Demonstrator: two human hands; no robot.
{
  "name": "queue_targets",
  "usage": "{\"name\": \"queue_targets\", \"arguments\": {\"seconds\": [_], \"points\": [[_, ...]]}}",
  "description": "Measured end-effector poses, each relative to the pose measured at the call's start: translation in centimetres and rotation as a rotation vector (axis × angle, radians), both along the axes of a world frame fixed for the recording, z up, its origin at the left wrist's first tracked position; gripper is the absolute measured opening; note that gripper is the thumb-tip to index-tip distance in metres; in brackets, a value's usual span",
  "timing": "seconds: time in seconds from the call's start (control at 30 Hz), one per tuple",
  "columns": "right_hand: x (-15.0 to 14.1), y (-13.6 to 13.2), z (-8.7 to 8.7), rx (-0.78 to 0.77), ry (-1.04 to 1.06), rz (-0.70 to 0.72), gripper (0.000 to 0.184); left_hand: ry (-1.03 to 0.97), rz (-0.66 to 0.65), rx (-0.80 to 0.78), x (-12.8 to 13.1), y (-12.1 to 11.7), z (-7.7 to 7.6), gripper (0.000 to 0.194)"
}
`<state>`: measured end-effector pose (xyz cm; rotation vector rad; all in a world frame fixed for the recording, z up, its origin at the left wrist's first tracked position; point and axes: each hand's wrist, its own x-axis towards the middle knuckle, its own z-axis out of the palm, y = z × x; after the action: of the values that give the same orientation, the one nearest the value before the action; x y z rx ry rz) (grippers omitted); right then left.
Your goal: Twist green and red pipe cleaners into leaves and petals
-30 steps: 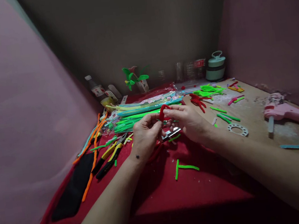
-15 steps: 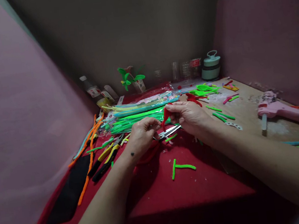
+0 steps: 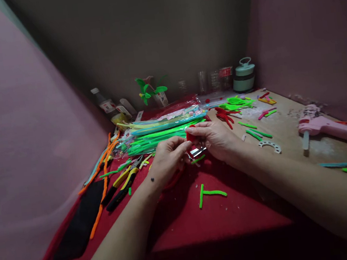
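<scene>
My left hand (image 3: 167, 158) and my right hand (image 3: 214, 137) meet over the red cloth (image 3: 222, 221), both pinched on a red pipe cleaner (image 3: 189, 135) bent into a small loop between the fingertips. Its loose end trails down under my left hand. Scissors (image 3: 197, 152) lie on the cloth just beneath my hands. Two green pipe cleaner pieces (image 3: 209, 193) rest on the cloth nearer to me.
Packs of green and pastel pipe cleaners (image 3: 161, 131) lie behind my hands. Yellow-handled pliers (image 3: 122, 187) and orange pipe cleaners (image 3: 102, 185) are at the left. A pink glue gun (image 3: 334, 129), cut green and red pieces (image 3: 237, 107), bottles and a jar (image 3: 244, 77) stand at the right and back.
The red pipe cleaner, hanging stretched down from my right hand half a second ago, is now gathered into a small loop between both hands. My hands have drawn closer together.
</scene>
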<state>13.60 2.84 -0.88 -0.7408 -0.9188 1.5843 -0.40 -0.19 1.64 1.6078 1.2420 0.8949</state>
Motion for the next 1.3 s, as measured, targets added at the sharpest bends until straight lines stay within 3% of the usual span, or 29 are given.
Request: {"name": "queue_targets", "arguments": {"seconds": [0.2, 0.43, 0.6, 0.77, 1.0, 1.3], "points": [[0.2, 0.0, 0.4, -0.05, 0.001, -0.054, 0.017, 0.088, -0.003, 0.094, 0.3, -0.2, 0.0, 0.021], [0.2, -0.1, 0.6, -0.068, -0.016, -0.058, 0.024, 0.149, -0.042, 0.092, 0.5, -0.7, 0.4, 0.022], [0.0, -0.1, 0.5, -0.08, 0.026, -0.075, 0.023, 0.055, -0.03, 0.049, 0.6, -0.6, 0.3, 0.025], [0.0, 0.2, 0.1, -0.141, 0.092, 0.022, 0.018, -0.061, 0.005, -0.005, 0.3, -0.3, 0.0, 0.027], [0.4, 0.7, 0.1, -0.014, 0.044, 0.051, 0.017, -0.13, -0.064, -0.091, -0.5, 0.0, -0.1, 0.028], [0.1, -0.2, 0.4, 0.031, -0.153, 0.06, 0.024, -0.081, -0.046, -0.133, 0.1, -0.3, 0.5, 0.023]]}}
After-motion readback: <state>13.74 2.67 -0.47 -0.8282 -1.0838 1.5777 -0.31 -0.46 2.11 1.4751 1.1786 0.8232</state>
